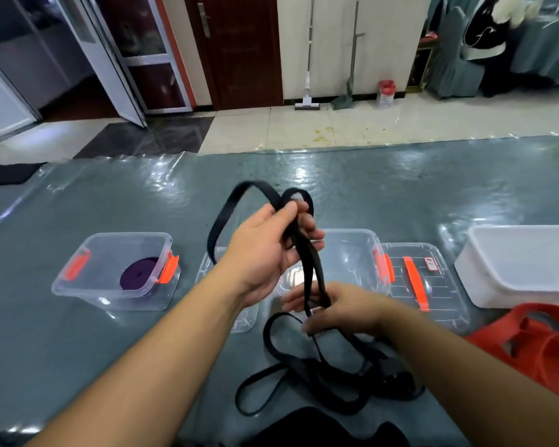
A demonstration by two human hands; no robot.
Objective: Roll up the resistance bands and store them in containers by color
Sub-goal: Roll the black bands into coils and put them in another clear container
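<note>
Both hands [271,250] grip black band [307,272], hiding middle container [352,250].

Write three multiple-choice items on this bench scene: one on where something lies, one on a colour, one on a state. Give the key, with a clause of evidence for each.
1. Where is the rolled purple band?
A. In the clear container on the left
B. In the white tub
C. On the floor by the door

2. What colour is the band held in both hands?
A. Red
B. Black
C. Purple

3. What state is the held band in?
A. Rolled tight
B. Lying inside a container
C. Loose and looping, not yet rolled

Key:
1 A, the purple roll shows through the left container's clear wall.
2 B, the left hand and right hand both grip the black band; the red bands lie untouched at the right.
3 C, it arcs above the left hand and trails in slack loops onto the table.
</note>
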